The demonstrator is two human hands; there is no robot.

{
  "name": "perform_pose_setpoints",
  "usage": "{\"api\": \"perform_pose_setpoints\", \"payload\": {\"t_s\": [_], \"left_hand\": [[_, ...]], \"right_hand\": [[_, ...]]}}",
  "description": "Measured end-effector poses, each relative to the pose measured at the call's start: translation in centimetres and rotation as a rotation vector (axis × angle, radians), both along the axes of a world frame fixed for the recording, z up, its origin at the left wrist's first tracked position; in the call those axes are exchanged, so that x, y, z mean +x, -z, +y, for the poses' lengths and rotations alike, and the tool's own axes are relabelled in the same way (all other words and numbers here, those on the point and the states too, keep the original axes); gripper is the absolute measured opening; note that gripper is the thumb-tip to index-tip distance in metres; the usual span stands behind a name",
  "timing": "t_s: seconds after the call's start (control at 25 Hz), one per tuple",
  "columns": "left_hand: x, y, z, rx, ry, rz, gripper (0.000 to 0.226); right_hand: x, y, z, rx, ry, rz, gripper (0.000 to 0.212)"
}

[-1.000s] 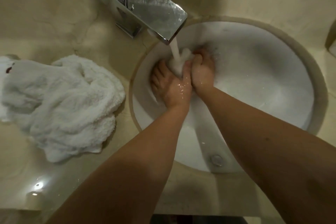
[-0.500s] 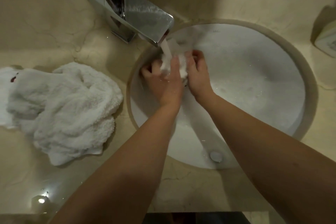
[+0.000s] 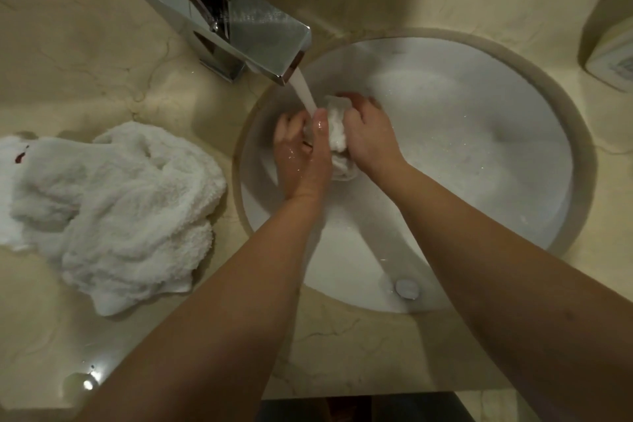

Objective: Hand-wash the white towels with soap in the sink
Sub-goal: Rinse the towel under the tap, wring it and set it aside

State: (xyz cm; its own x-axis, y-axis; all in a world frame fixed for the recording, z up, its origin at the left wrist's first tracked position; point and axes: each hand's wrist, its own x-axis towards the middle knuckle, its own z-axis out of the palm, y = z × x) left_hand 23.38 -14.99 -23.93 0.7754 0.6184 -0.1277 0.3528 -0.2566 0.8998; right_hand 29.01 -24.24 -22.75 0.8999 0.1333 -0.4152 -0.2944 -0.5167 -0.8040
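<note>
A small wet white towel [image 3: 337,137] is bunched between both hands inside the round white sink [image 3: 479,154], under the running water [image 3: 305,92]. My left hand [image 3: 301,154] holds its left side, thumb laid over the cloth. My right hand [image 3: 368,137] grips its right side with curled fingers. A second, larger white towel [image 3: 113,212] lies crumpled on the counter left of the sink, with a small dark red mark near its far left edge.
A square chrome faucet [image 3: 226,17] juts over the sink's back left rim. The beige marble counter [image 3: 359,349] surrounds the basin. A pale box-shaped item [image 3: 613,55] stands at the far right. The drain plug [image 3: 407,288] sits near the basin's front.
Both hands have worked the small towel under the stream, the right hand shifting slightly right and closing tighter over the cloth. The towel on the counter has not moved.
</note>
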Motion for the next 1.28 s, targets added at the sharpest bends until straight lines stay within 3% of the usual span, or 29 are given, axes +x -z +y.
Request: {"api": "perform_pose_setpoints", "payload": {"t_s": [0.12, 0.2, 0.28, 0.44, 0.52, 0.6, 0.64, 0.72, 0.76, 0.84, 0.92, 1.0, 1.12, 1.28], "left_hand": [[0.3, 0.1, -0.8, 0.062, 0.004, 0.029, 0.051], [0.5, 0.7, -0.6, -0.122, -0.055, 0.024, 0.044], [0.8, 1.3, -0.2, -0.308, -0.105, 0.050, 0.034], [1.0, 2.3, -0.1, -0.350, -0.105, 0.051, 0.034], [1.0, 3.5, -0.3, -0.456, -0.106, 0.016, 0.022], [1.2, 4.5, -0.5, -0.547, -0.125, -0.006, 0.025], [1.6, 4.3, -0.5, -0.519, -0.190, -0.035, 0.031], [0.2, 5.9, -0.8, -0.164, -0.088, -0.113, 0.045], [0.5, 5.8, -1.0, -0.194, -0.071, -0.096, 0.057], [1.7, 5.4, -1.8, 0.068, -0.058, 0.053, 0.071], [2.2, 5.4, -1.3, 0.211, 0.024, 0.176, 0.075], [2.5, 5.5, -1.0, 0.260, 0.106, 0.207, 0.073], [3.2, 5.9, -1.1, 0.260, 0.003, 0.276, 0.063], [3.6, 6.0, -1.5, 0.392, -0.008, 0.265, 0.058]], "right_hand": [[-0.1, -0.6, 0.8, 0.132, 0.056, 0.019, 0.043], [-0.8, -0.5, 1.4, 0.199, 0.080, 0.008, 0.049], [-1.5, 0.3, 2.1, 0.136, 0.075, -0.015, 0.061], [-2.1, 1.4, 2.7, -0.012, 0.156, -0.035, 0.078], [-1.7, 1.8, 2.5, -0.020, 0.151, -0.038, 0.062], [-1.1, 2.1, 2.3, -0.028, 0.142, -0.018, 0.040], [-0.7, 2.5, 2.2, -0.042, 0.146, -0.014, 0.037], [0.0, 3.3, 1.9, -0.085, 0.119, -0.018, 0.042], [0.4, 3.8, 1.8, -0.129, 0.076, -0.037, 0.042], [1.4, 4.6, 1.4, -0.222, -0.069, -0.123, 0.032], [2.2, 4.8, 1.5, -0.252, -0.123, -0.171, 0.028], [2.8, 4.7, 1.5, -0.257, -0.117, -0.139, 0.033], [3.2, 4.7, 1.5, -0.179, -0.078, -0.212, 0.042], [4.5, 5.3, 1.5, -0.251, -0.128, -0.143, 0.027]]}}
